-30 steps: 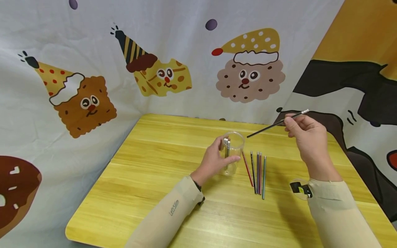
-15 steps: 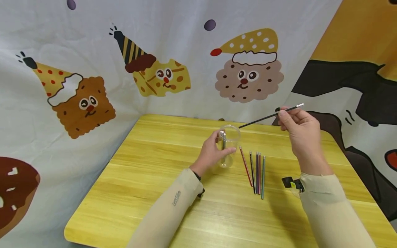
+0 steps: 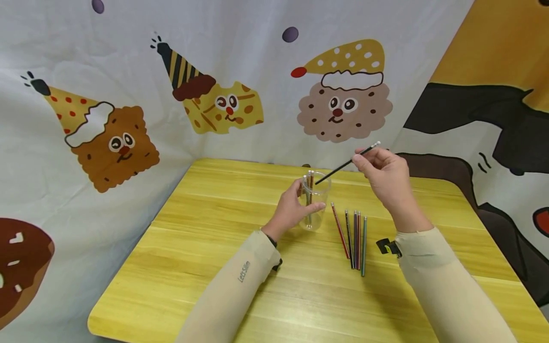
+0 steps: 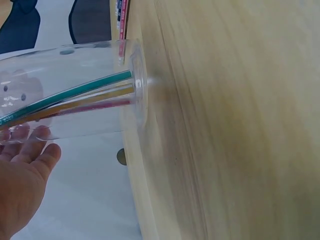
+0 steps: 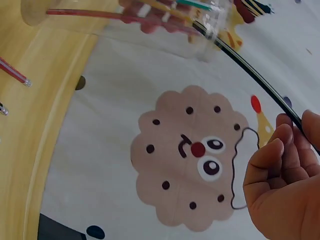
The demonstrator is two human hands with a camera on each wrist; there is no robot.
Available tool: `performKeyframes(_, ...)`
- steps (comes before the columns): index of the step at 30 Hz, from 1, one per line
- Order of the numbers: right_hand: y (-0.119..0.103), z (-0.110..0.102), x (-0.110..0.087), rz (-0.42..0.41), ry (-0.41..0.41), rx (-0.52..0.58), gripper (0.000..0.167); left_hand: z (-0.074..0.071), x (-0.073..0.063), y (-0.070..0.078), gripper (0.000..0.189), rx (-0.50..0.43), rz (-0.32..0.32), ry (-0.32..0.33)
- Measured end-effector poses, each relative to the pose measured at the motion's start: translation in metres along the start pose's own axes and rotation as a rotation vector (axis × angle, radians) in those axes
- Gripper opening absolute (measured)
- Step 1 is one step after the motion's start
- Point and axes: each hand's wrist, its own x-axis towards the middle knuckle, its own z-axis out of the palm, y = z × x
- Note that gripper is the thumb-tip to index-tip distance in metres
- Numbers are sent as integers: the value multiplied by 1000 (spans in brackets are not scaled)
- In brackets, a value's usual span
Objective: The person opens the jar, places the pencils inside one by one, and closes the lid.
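My left hand [image 3: 291,212] grips a clear plastic cup [image 3: 319,216] over the table, thumb along the near side. Inside it lean a green pencil [image 4: 75,91], a yellow pencil [image 4: 95,96] and a red pencil [image 4: 95,106], as the left wrist view shows. Up and to the right of the cup, my right hand [image 3: 388,178] pinches a dark pencil [image 3: 339,169] near its white-tipped end. This pencil slants down to the left, its lower end within the cup's mouth. In the right wrist view that end overlaps the cup's rim [image 5: 209,37].
Right of the cup, several loose pencils [image 3: 357,238] lie roughly side by side on the yellow wooden table [image 3: 206,257]; a red one [image 3: 340,231] lies nearest the cup. A cartoon-printed cloth [image 3: 274,119] hangs behind the table.
My right hand has moved left with the dark pencil, bringing its lower end from outside the rim into the cup's mouth. My left hand and the cup have shifted slightly away and left.
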Motion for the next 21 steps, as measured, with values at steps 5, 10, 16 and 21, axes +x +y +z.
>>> performKeyframes(5, 1, 14, -1, -64, -55, -86, 31, 1, 1, 0, 91, -13, 8, 1)
performKeyframes(10, 2, 24, 1, -90, -104, -130, 29, 1, 0, 0, 90, -5, 10, 4)
performKeyframes(16, 5, 33, 2, -118, -161, -182, 32, 0, -1, 0, 90, 2, 10, 4)
performKeyframes(21, 9, 39, 1, -125, -211, -216, 31, 0, 0, 0, 89, 4, 9, 6)
